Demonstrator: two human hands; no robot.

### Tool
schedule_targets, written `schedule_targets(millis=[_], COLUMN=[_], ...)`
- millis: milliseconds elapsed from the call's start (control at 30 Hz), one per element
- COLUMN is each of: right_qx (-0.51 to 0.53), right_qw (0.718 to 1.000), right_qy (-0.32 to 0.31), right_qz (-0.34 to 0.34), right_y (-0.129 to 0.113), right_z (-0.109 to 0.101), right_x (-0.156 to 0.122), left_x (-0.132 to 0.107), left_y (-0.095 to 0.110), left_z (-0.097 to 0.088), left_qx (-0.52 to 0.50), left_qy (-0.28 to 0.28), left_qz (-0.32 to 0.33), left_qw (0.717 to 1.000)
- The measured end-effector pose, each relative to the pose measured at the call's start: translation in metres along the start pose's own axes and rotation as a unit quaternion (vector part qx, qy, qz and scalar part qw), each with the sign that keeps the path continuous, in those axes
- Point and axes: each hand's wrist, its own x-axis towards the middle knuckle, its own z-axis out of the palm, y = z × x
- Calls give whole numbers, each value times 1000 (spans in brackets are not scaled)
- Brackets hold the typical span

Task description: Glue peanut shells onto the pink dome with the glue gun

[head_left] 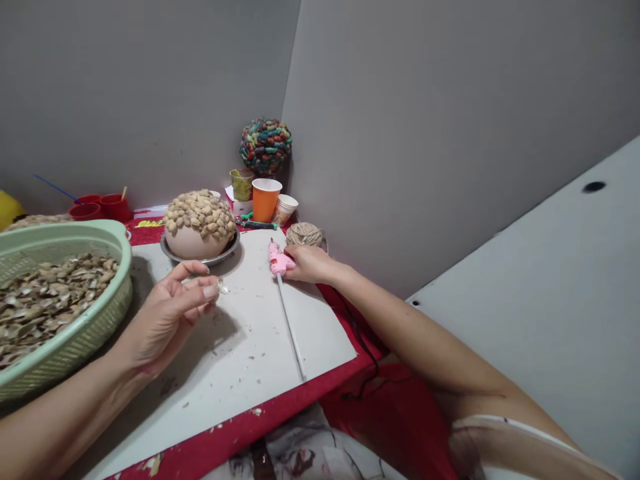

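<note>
Over the white board, my left hand (173,310) pinches a small pale peanut shell piece (223,287) between thumb and fingers. My right hand (313,263) is wrapped round the handle of a pink glue gun (280,260), whose nozzle points away from me. A long glue stick (291,327) sticks out of its back end toward the table's front edge. Beyond my left hand, a pale round ball (193,243) rests in a metal dish (230,253). Peanut shells (200,212) cover its upper part, while the lower part is bare.
A green basket (123,280) of shells stands at the left. Behind are red cups (115,207), an orange cup (267,200), a paper cup (285,210), pliers (260,225), a twine ball (305,233) and a multicoloured ball (266,147). Walls border the table; a black cord (367,347) hangs at right.
</note>
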Motion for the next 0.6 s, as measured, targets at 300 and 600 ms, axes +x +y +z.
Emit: schedule_targets(millis=[300, 600], right_qx=[40, 285], right_qw=[993, 900], right_qy=[65, 159], right_qz=[-85, -289], right_y=[-25, -74], right_z=[-65, -81], right_x=[2, 111], left_x=[2, 0], left_y=[25, 46], left_z=[-5, -10], left_qx=[-8, 5], left_qy=[18, 52], left_qz=[66, 133], left_qw=[998, 990])
